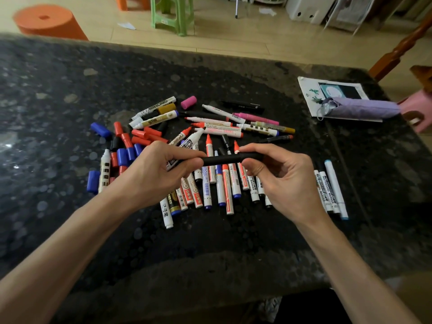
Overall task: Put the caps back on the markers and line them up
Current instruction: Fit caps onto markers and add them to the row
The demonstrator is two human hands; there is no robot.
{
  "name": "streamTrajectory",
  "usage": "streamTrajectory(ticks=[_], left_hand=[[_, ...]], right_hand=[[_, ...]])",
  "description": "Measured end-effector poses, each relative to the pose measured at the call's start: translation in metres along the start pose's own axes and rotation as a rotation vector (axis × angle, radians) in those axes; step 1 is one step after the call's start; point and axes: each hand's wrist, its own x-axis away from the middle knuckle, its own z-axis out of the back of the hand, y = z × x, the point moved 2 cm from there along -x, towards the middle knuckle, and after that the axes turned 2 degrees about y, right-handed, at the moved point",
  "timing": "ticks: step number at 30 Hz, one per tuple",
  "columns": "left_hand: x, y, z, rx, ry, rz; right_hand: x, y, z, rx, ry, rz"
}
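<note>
Left hand (161,169) pinches one end of matte black marker (231,158), right hand (280,181) pinches the other | slim cylinder, level above marker pile (228,183) | glossy red and blue caps (122,157) left of pile | capped white markers (327,188) right of pile | speckled stone table (70,113)

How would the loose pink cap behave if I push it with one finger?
The pink cap lies on its side and looks round, so it would probably roll across the smooth dark table. It seems to be small hollow plastic, so it is likely very light and stiff. It lies apart from the pile, so little would stop it.
</note>
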Motion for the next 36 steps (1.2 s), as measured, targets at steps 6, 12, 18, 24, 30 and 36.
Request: streamTrajectory(ticks=[6,12,18,24,30,36], left_hand=[[-0.001,0.007,0.005,0.047,-0.079,0.006],[-0.003,0.007,0.007,0.129,-0.160,0.056],[-0.001,0.005,0.009,0.250,-0.260,0.211],[0.002,0.007,0.011,0.299,-0.258,0.279],[0.003,0.010,0.004,0.345,-0.211,0.266],[0.002,0.011,-0.006,0.361,-0.240,0.315]], right_hand=[[-0.004,-0.006,0.007,-0.019,0.014,0.060],[-0.002,-0.008,0.009,0.134,0.035,0.174],[-0.002,-0.008,0.008,0.202,0.026,0.228],[-0.007,-0.005,0.002,0.093,-0.116,-0.023],[-0.006,-0.009,-0.007,-0.289,0.014,-0.303],[0.006,-0.011,-0.024,-0.489,0.053,-0.451]])
